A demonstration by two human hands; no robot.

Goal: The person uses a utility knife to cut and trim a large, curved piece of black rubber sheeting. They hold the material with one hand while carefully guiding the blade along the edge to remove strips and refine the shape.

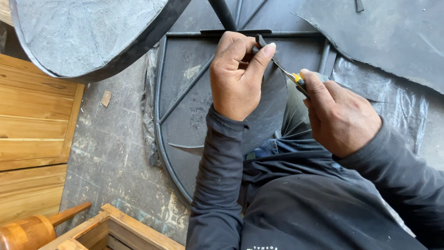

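Left hand pinches black sheet strip at frame top bar. Right hand clamped on yellow knife, blade in sheet. Trim looks partway: curved offcut hangs loose, cut unfinished.

There are no boxes, packs, labels, signs or screens here. Only some small white print shows on the person's dark shirt, at the bottom.

— A workshop, is it?
— Looks so: rough concrete floor, a black metal frame lying on it, timber planks left of the frame, a wooden mallet below them.
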